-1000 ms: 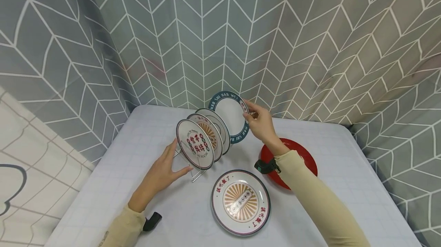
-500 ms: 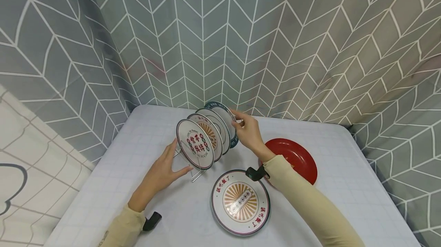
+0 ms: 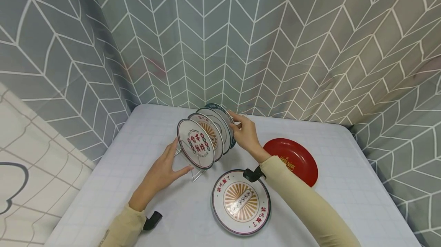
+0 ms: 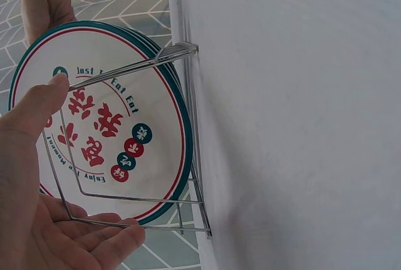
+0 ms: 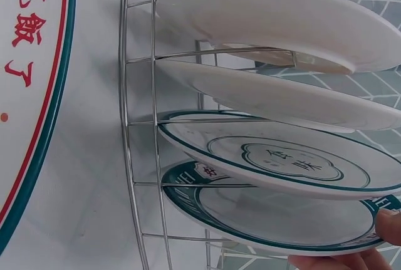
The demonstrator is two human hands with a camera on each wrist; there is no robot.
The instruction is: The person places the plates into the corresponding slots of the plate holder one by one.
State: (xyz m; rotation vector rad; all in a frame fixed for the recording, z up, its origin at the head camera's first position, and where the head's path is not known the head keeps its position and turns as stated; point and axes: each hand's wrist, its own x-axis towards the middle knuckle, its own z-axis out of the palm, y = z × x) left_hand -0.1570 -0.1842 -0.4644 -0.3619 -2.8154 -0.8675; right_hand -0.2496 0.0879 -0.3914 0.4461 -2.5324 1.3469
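Since a second ago, the teal-banded plate point(image 5: 285, 212) has swung leftward, from facing outward beside the wire plate rack point(image 4: 141, 63) to standing nearly edge-on at the rack's far end. The right hand point(image 3: 245, 134) has gone with it, while the left hand point(image 3: 161, 173) has kept its place at the rack's near end. The right hand pinches the plate's rim, thumb on the printed face and fingers on the back. The left hand is spread, thumb and fingertips seemingly against the rack's end wires.

The step in hand looks like seating that plate between two wire dividers. To do it well, match its slant to the neighbouring thin-lined plate point(image 5: 285, 163), lower it until the rack's rails carry the rim, and release only once it leans without wobbling; whether it bears on the rails now, I cannot tell. Bracing the rack is wise, since such slim wire would probably shift under a nudge.

The plates are round and shallow, with a smooth, glazed look. At the rack's near end stands a white plate with red characters point(image 3: 196, 143), then a sunburst plate point(image 3: 208, 132). On the counter point(image 3: 182, 216), right of the rack, lies a flat white plate point(image 3: 241, 202); farther right is a glossy red plate point(image 3: 300, 159) with gold lettering, partly hidden by the sleeve point(image 3: 306, 201).
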